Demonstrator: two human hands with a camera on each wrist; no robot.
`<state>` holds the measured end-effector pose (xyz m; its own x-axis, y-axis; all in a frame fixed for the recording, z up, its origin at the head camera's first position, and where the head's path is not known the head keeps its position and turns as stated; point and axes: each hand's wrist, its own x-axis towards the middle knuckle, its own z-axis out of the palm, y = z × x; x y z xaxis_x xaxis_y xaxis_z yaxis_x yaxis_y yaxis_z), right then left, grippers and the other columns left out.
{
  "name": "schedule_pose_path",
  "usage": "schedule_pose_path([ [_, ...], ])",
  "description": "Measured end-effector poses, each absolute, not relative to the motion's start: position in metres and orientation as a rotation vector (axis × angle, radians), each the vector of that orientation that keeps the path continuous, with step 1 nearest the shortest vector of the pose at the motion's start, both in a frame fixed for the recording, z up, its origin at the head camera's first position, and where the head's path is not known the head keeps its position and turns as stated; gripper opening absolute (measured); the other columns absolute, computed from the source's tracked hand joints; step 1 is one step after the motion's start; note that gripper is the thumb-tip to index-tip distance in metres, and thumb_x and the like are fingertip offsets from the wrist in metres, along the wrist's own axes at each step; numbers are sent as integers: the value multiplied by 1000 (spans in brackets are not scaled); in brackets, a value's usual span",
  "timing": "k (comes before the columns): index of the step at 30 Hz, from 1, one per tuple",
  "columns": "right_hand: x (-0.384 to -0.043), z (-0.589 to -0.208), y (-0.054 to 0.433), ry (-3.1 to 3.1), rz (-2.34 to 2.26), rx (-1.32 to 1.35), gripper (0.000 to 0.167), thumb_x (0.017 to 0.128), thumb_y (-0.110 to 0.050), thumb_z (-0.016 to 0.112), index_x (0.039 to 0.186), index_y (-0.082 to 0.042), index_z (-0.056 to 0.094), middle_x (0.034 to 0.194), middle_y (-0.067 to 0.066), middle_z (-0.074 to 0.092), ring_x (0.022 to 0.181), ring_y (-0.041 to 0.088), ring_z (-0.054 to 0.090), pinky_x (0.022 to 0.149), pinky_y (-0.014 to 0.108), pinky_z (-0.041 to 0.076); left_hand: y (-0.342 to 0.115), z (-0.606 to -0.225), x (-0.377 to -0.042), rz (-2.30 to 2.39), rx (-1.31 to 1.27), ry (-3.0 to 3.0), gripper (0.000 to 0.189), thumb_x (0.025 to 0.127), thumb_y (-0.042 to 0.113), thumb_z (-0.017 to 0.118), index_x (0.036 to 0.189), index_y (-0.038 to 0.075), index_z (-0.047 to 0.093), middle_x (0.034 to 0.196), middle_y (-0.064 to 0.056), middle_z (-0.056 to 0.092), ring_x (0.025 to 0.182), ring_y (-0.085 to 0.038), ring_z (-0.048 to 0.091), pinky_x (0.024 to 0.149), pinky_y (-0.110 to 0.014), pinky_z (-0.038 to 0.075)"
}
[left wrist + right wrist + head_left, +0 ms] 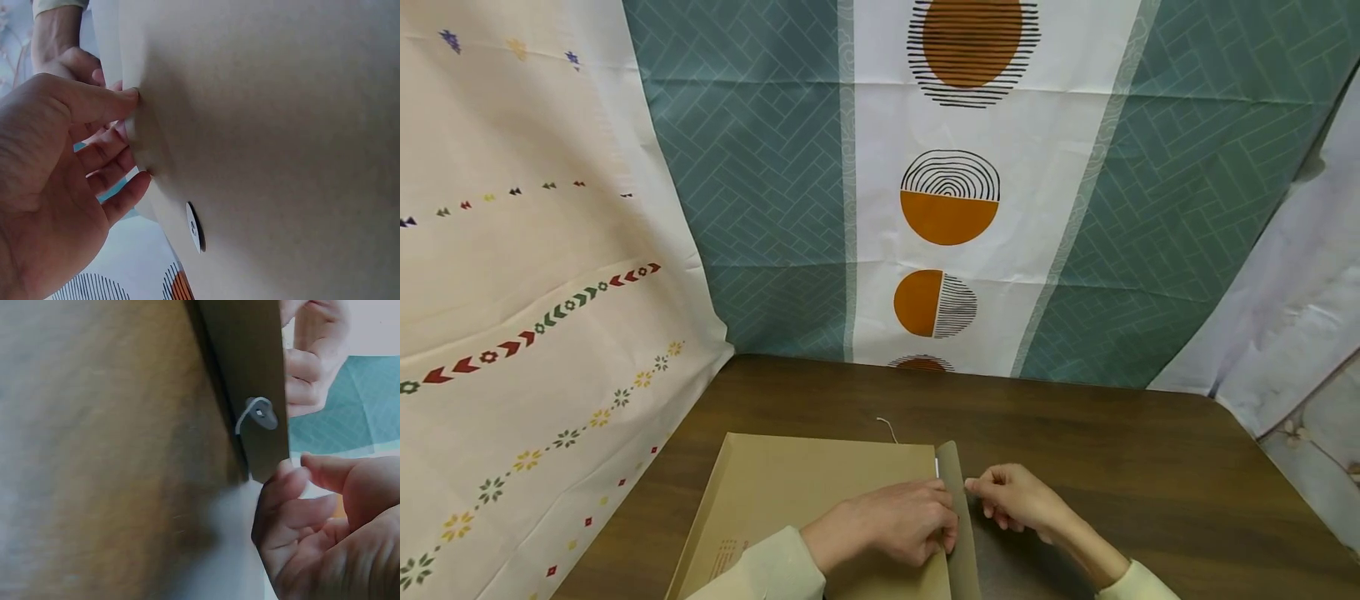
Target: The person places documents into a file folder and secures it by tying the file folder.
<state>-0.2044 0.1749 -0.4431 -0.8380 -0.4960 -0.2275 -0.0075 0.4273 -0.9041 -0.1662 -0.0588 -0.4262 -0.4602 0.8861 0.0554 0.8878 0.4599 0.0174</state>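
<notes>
A brown cardboard string-tie envelope (820,467) lies on the table, its narrow flap (964,542) folded outward along the right side. My left hand (898,521) pinches the envelope's right edge, thumb on top and fingertips curled beneath; a flat round button (195,228) shows on the face beside it. My right hand (1018,498) has its fingers curled, thumb and index finger pinching at the flap's outer edge. In the right wrist view, a button with a white string (261,414) looped round it sits on the flap. A strip of white shows inside the envelope's opening.
A dark brown wooden table (1120,467) extends behind and to the right of the envelope. A thin white string (887,427) pokes out past its far edge. Behind the table hangs a green and white patterned cloth (760,208); an embroidered cream cloth (535,275) borders the left.
</notes>
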Motion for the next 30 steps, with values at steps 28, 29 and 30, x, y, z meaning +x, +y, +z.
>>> schedule_pose_path([
  [28, -196, -450, 162, 2342, -1349, -676, 23, 99, -13, 62, 80, -7, 73, 58, 5, 55, 45, 9, 42, 41, 22, 36, -68, -425, -175, 35, -1278, -2752, 28, 87, 22, 81, 114, 23, 73, 124, 5, 61, 119, -11, 52, 102, -22, 43],
  [29, -196, -450, 161, 2369, -1342, -673, 22, 98, -13, 62, 80, -8, 73, 58, 4, 55, 45, 8, 41, 41, 22, 36, -69, -424, -176, 49, -1199, -2792, 32, 88, 26, 81, 118, 21, 71, 127, 3, 60, 122, -13, 51, 103, -26, 43],
  [30, -196, -450, 161, 2389, -1336, -673, 22, 98, -12, 62, 79, -8, 73, 58, 3, 55, 44, 8, 41, 41, 22, 35, -70, -424, -178, 60, -1120, -2836, 36, 89, 29, 81, 122, 20, 69, 130, 1, 59, 125, -15, 50, 105, -29, 44],
])
